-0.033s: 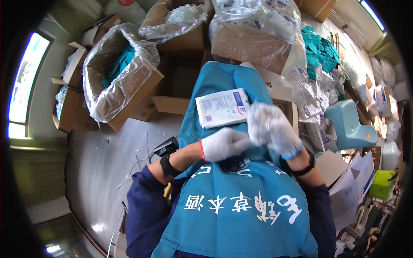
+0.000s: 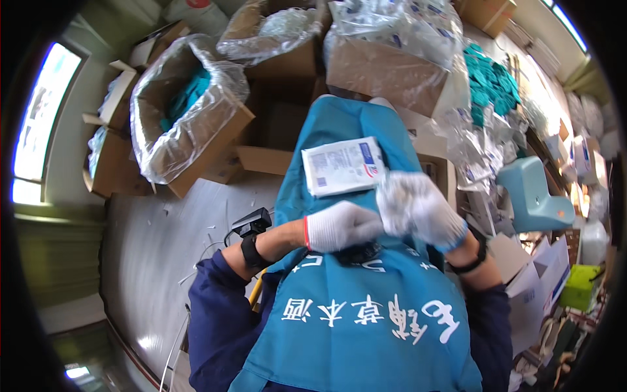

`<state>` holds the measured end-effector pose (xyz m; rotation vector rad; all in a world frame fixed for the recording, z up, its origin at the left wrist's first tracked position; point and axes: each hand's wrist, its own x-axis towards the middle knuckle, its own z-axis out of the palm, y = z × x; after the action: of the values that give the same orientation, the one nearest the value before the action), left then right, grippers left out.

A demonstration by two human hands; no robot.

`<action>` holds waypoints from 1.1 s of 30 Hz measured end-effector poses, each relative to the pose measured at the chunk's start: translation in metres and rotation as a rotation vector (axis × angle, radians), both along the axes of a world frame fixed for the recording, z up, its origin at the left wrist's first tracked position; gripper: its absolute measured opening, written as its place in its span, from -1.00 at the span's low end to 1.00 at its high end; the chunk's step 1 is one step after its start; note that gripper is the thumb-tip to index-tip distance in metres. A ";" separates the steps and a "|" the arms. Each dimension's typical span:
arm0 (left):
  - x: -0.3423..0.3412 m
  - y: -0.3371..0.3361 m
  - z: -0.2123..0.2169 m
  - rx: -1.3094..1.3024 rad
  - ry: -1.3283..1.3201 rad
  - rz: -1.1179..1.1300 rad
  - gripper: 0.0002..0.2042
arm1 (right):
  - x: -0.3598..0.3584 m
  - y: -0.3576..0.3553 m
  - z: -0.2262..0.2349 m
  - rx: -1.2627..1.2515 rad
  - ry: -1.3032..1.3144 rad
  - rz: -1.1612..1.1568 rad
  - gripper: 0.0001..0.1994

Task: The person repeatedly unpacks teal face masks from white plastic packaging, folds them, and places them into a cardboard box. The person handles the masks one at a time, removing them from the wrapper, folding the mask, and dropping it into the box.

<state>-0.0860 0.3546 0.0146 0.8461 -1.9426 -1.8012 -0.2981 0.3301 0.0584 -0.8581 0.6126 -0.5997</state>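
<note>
Both my hands wear white knit gloves and meet over my lap, which is covered by a blue apron (image 2: 366,326). My left hand (image 2: 341,225) is curled into a fist and touches my right hand (image 2: 419,209), which is blurred, so its fingers are hard to read. A flat white sealed packet (image 2: 341,166) with blue print lies on the apron just beyond the hands, touching neither. A dark object (image 2: 360,252) shows partly under the hands. A black band with a small device (image 2: 251,242) sits on my left wrist.
Cardboard boxes lined with clear plastic stand ahead: one with teal items (image 2: 186,111) at the left, others (image 2: 385,72) at the far centre. A heap of teal gloves (image 2: 493,85) and plastic bags lies to the right, near a light blue stool (image 2: 532,196).
</note>
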 end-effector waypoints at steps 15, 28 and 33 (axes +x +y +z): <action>0.043 0.042 0.097 -0.023 0.080 -0.150 -0.67 | -0.055 0.034 0.113 -0.671 0.167 0.319 -0.90; 0.143 -0.012 0.006 0.732 0.091 0.727 -0.85 | -0.208 -0.011 0.009 -0.211 0.396 -1.260 -0.79; 0.213 -0.151 -0.091 0.827 0.356 1.079 -0.47 | -0.137 -0.026 -0.027 -0.083 0.350 -0.697 -0.77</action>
<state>0.1271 0.2041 -0.0766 1.3177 -0.2571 -1.7483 -0.4349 0.3041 0.0311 -0.8267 1.2332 -1.1192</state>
